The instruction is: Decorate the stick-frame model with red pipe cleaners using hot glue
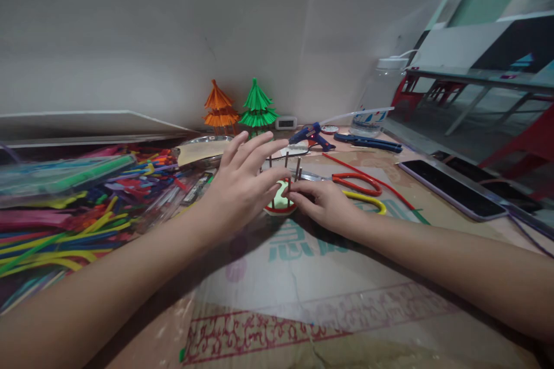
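A small round base (282,199) with a pale green top and a red rim stands on the table in front of me. Several thin brown sticks (286,164) rise upright from it. My left hand (242,176) is at its left side, fingers spread and thumb reaching towards the sticks; whether it touches them I cannot tell. From the right, my right hand (326,203) has thumb and forefinger pinched together at the base's right edge, beside a stick. What lies between those fingertips is too small to make out.
Scissors with orange and yellow handles (357,183), a red pipe cleaner (389,190) and a phone (452,189) lie right. Behind are a blue glue gun (314,135), pliers (367,142), a bottle (374,95), and orange (220,106) and green (258,105) trees. Colourful pipe cleaners (56,242) fill the left.
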`<state>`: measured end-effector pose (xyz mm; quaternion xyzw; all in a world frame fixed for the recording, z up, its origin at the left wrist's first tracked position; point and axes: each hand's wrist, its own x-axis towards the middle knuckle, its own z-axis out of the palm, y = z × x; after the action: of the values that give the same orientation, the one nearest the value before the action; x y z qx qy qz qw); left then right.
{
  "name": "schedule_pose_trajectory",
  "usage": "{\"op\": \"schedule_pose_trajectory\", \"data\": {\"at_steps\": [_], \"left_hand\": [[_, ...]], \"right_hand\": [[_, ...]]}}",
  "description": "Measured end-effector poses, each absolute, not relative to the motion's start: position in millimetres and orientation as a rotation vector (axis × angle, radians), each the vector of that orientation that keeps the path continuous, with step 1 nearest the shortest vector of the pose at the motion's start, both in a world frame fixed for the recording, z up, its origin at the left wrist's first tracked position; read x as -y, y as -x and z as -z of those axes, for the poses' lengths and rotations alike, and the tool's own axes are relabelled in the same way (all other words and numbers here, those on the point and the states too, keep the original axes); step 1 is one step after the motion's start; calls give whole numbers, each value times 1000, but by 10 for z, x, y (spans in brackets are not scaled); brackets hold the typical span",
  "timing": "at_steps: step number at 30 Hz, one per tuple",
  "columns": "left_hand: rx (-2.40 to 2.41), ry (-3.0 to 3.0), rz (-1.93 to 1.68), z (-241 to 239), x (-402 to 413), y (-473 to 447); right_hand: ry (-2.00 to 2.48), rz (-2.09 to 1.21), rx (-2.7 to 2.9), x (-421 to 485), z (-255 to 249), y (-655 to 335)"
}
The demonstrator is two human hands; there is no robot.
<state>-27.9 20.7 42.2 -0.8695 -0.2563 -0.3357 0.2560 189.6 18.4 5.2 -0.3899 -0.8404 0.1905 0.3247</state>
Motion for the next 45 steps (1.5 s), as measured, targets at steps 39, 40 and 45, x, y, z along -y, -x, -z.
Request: {"op": "schedule_pose_trajectory", "data": {"at_steps": [39, 40, 45], "left_hand": [[675, 2339, 881, -619, -163, 347], [673, 2348, 891, -616, -164, 346], [675, 2342, 881, -615, -161, 338]], "right_hand": [[1038, -519, 2184, -179, -72, -1889], [1039, -523, 2187, -178, -72, -1889], [1048, -539, 2183, -173, -71, -1889]]}}
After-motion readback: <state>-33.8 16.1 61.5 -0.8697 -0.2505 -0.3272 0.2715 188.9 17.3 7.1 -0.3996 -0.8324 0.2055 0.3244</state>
